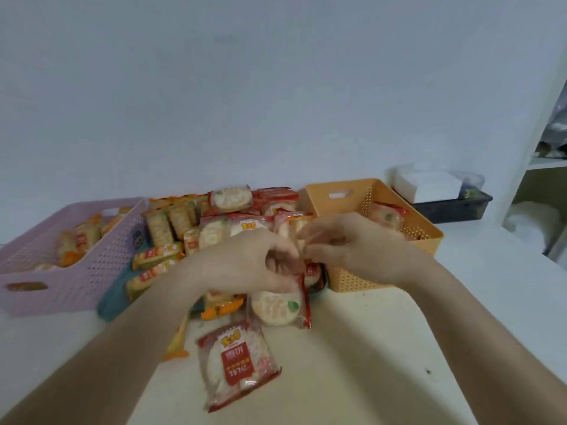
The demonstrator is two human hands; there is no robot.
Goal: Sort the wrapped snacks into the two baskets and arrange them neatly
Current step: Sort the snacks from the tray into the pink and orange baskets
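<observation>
Head view: both hands meet over the pile (221, 222) at 12 o'clock, pink basket (92, 265) at 9, orange basket (352, 280) at 2. Left hand (245, 265) curls round a red packet (277, 308). Right hand (356, 243) pinches a packet edge too, and blur hides whether it's the same one. Packets look light and slick, crackers brittle: take by the sealed seam, don't squeeze. Spare packet (237, 360) at 6.

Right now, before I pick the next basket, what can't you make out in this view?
Head view only.
- Motion blur: the packet between left hand and right hand; label and which hand grips it unreadable.
- Covered by right hand and its own wall: most orange basket contents.
- Behind its wall: lower packets in pink basket.
- Behind the hands: middle of the pile.
</observation>
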